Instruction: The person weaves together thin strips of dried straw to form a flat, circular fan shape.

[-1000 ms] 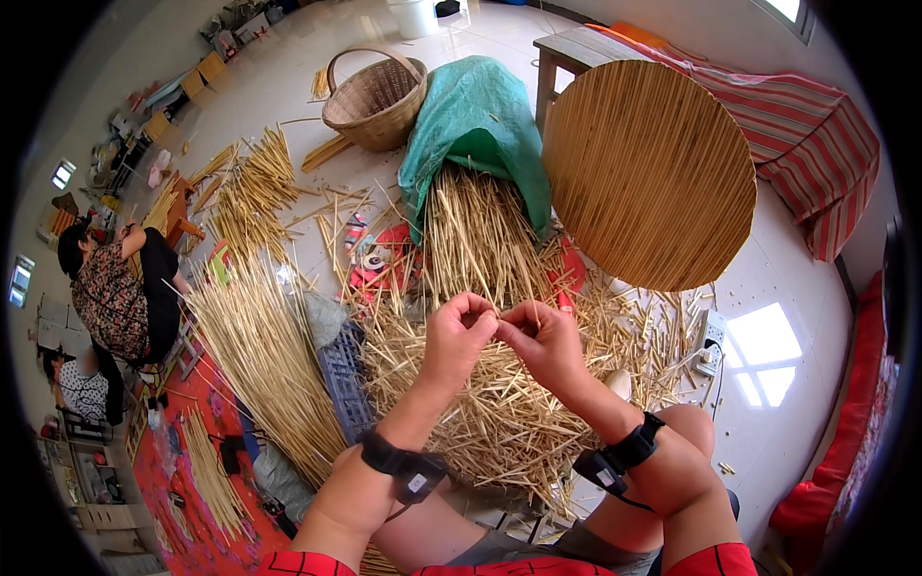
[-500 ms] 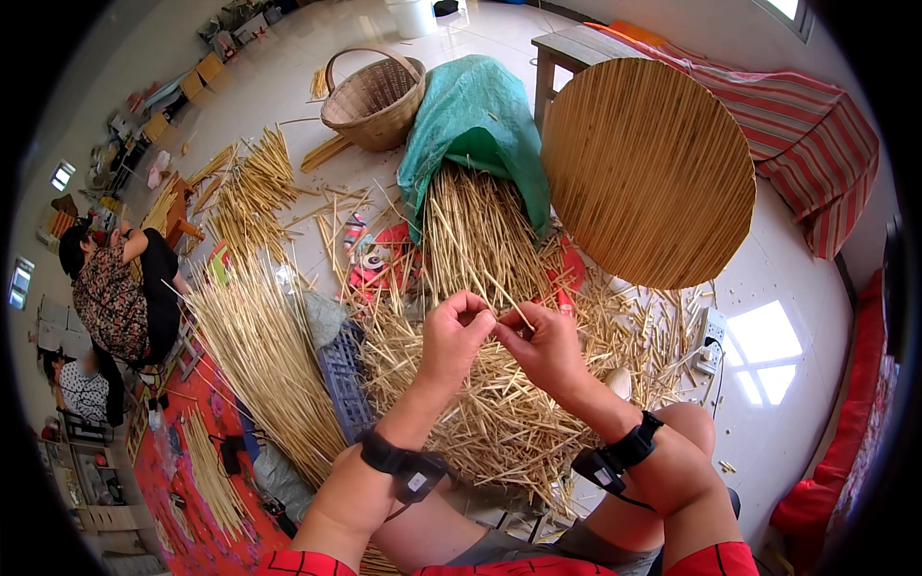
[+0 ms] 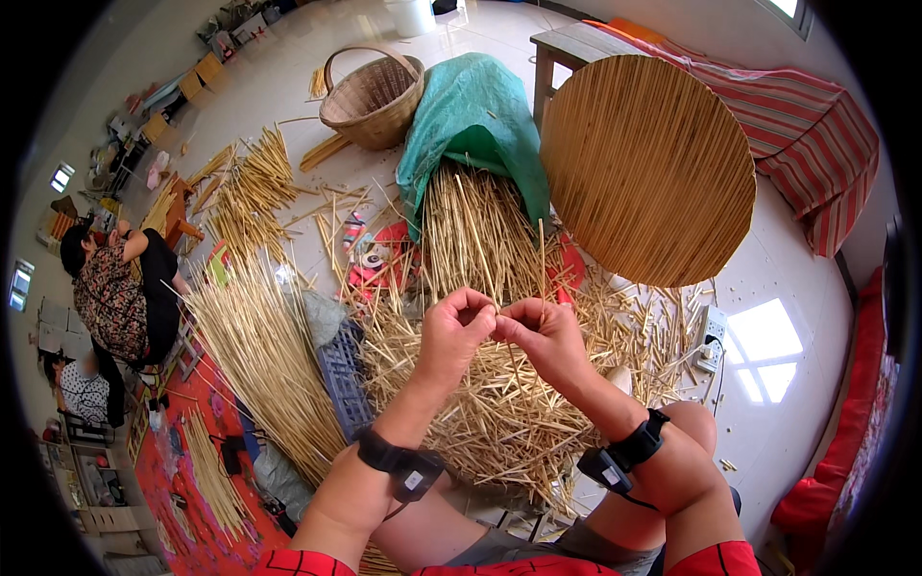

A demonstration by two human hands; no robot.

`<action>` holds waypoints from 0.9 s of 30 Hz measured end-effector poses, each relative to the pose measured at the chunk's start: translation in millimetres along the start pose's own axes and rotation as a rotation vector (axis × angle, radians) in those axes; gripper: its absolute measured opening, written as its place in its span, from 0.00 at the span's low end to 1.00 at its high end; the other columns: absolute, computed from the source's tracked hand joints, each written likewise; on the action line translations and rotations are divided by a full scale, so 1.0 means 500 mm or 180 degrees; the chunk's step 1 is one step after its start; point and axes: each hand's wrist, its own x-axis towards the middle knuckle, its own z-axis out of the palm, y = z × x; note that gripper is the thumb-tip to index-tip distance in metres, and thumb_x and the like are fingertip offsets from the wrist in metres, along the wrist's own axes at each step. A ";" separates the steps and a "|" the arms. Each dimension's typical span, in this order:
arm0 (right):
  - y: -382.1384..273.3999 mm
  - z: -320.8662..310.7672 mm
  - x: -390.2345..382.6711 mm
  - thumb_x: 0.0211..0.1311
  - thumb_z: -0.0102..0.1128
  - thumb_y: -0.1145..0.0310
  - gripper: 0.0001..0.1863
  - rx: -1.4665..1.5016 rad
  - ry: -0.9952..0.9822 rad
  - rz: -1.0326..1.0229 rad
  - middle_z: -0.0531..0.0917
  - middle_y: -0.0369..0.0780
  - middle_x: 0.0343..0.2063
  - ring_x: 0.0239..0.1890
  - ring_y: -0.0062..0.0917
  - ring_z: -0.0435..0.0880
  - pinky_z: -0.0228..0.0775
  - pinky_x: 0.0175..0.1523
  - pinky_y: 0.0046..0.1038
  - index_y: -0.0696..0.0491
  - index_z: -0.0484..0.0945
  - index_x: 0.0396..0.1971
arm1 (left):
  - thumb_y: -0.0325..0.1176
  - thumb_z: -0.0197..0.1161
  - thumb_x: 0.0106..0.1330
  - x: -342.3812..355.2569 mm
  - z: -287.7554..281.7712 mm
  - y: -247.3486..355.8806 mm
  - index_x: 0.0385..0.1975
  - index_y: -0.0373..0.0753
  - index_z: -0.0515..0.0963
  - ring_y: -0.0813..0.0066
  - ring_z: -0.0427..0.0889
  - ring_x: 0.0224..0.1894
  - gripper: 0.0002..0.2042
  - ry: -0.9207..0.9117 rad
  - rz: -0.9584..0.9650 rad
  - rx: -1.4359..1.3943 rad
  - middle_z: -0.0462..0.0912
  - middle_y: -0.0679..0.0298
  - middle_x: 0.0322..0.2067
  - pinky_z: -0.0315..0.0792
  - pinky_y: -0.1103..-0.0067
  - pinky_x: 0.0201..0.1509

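Observation:
My left hand and my right hand meet fingertip to fingertip above a heap of short cut straw. A thin straw stalk stands up from between my right fingers. My left thumb and forefinger are pinched together on what looks like another thin stalk, which is hard to pick out against the straw behind. Just beyond my hands, a bundle of straw spills from the mouth of a green woven sack.
Long stalks lean over a blue plastic crate at left. A round slatted board rests against a wooden bench. Farther off is a wicker basket. A power strip lies at right; another person sits far left.
My right hand has turned slightly, and a stalk now points upward from its fingers. Both hands remain together in nearly the same place.

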 end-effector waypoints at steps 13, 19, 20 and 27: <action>-0.011 -0.002 -0.005 0.52 0.62 0.70 0.07 -0.1510 0.0373 -0.0486 0.77 0.43 0.16 0.17 0.24 0.76 0.66 0.24 0.27 0.58 0.77 0.25 | 0.27 0.57 0.57 0.000 0.001 -0.003 0.26 0.34 0.74 0.90 0.69 0.24 0.03 0.0100 -0.0045 0.0148 0.74 0.72 0.22 0.63 0.90 0.27; -0.007 0.001 -0.007 0.51 0.62 0.68 0.07 -0.1805 0.0395 -0.0648 0.77 0.46 0.18 0.20 0.37 0.78 0.67 0.25 0.31 0.57 0.78 0.25 | 0.26 0.56 0.56 0.001 -0.002 -0.011 0.24 0.36 0.73 0.91 0.68 0.23 0.02 0.0124 0.0019 0.0184 0.73 0.73 0.20 0.62 0.90 0.26; -0.009 0.002 -0.008 0.51 0.62 0.68 0.07 -0.1794 0.0366 -0.0636 0.77 0.46 0.18 0.20 0.37 0.77 0.67 0.25 0.31 0.57 0.78 0.25 | 0.26 0.56 0.56 0.001 -0.002 -0.011 0.24 0.36 0.73 0.91 0.68 0.23 0.02 0.0125 0.0031 0.0178 0.73 0.73 0.20 0.62 0.90 0.26; 0.005 -0.001 -0.004 0.54 0.61 0.70 0.06 -0.1128 0.0178 -0.0222 0.77 0.40 0.15 0.18 0.16 0.74 0.64 0.24 0.23 0.58 0.77 0.27 | 0.24 0.56 0.56 0.001 -0.001 -0.004 0.25 0.36 0.73 0.90 0.69 0.24 0.01 0.0053 -0.0003 -0.0077 0.73 0.73 0.22 0.64 0.90 0.28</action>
